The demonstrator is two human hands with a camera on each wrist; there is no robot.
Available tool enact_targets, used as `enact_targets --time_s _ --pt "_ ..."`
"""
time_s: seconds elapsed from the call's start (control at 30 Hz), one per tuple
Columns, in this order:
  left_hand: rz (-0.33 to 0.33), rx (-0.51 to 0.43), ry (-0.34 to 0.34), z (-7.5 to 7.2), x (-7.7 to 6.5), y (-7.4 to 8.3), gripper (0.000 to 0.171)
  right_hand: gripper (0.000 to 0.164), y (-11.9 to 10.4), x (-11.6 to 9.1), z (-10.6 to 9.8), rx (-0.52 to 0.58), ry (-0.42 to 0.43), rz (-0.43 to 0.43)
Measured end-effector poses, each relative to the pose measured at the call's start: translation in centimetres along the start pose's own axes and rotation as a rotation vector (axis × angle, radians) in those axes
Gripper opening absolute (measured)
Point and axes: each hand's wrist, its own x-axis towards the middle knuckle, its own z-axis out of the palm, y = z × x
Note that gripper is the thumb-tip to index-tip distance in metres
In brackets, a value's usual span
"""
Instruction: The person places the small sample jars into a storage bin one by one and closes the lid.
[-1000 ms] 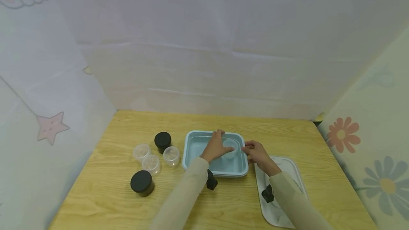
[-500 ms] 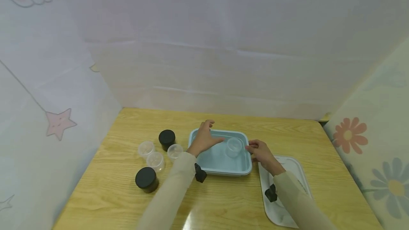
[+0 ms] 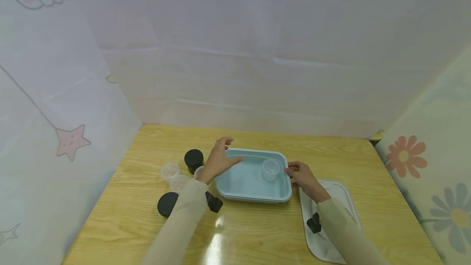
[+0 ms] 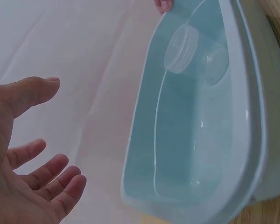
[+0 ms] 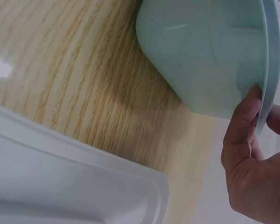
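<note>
A light blue rectangular tub (image 3: 244, 181) stands on the wooden table. One clear plastic jar (image 3: 270, 171) is inside, toward the tub's right end. My right hand (image 3: 304, 178) pinches the tub's right rim; the right wrist view shows its thumb and fingers on either side of that rim (image 5: 270, 51). Over the tub's left end, my left hand (image 3: 218, 161) holds nothing, its thumb spread away from the fingers. In the left wrist view, the left hand (image 4: 28, 158) appears apart from the tub, and the jar (image 4: 182, 49) shows inside.
Left of the tub are several clear jars (image 3: 170, 171), partly hidden by the left arm, and two black-lidded jars (image 3: 193, 158), one behind and one in front. A white tray-like lid (image 3: 312, 238) lies at right under the right forearm. A pale sheet hangs behind.
My left hand has let go of the clear jar, leaving it in the tub, and moved left toward the tub's left end. The right hand stays at the right rim.
</note>
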Motion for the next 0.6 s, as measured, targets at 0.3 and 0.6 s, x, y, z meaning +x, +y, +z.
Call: enact_targets --time_s 0.3,0.6 --pt "-0.029 0.021 0.033 -2.5 -2.1 -0.8 0.066 0.044 0.0 0.1 -0.1 0.016 -0.008 0.005" --pt "-0.097 0.026 0.055 -4.6 -4.5 -3.1 0.067 0.044 -0.2 0.1 -0.1 0.016 -0.012 0.004"
